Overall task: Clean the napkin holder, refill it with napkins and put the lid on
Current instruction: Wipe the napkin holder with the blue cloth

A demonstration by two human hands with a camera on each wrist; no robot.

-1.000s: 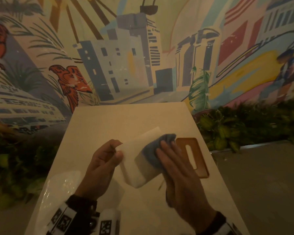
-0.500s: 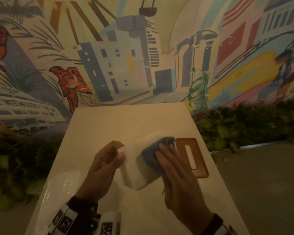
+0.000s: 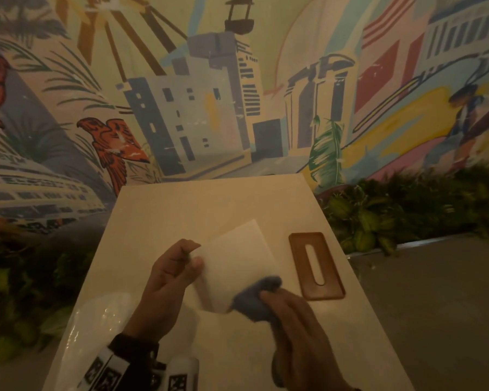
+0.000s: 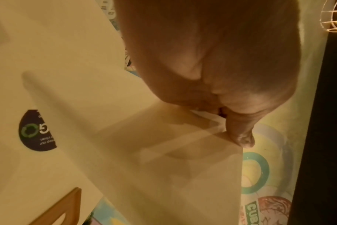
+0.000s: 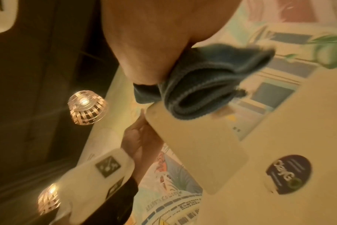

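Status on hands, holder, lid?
Left hand grips white holder, lifted. Right hand wipes it with blue cloth. Brown lid on table, off. Nothing blocking.

I see napkin holder [image 3: 235, 258] mid-surface [image 3: 198, 204], lid [image 3: 316, 266] just right of it, plastic bag [image 3: 96, 320] near-left, planters either side.

Worktop [image 3: 209, 204] from 11 to 1 o'clock is bare, easy room for my fingers up to the mural wall [image 3: 209, 108]. At 2 o'clock the wooden lid [image 3: 299, 266] lies flat near the right edge. At 8 o'clock a crinkly plastic bag [image 3: 96, 320] takes that corner. Plants [image 3: 393, 215] crowd both sides.
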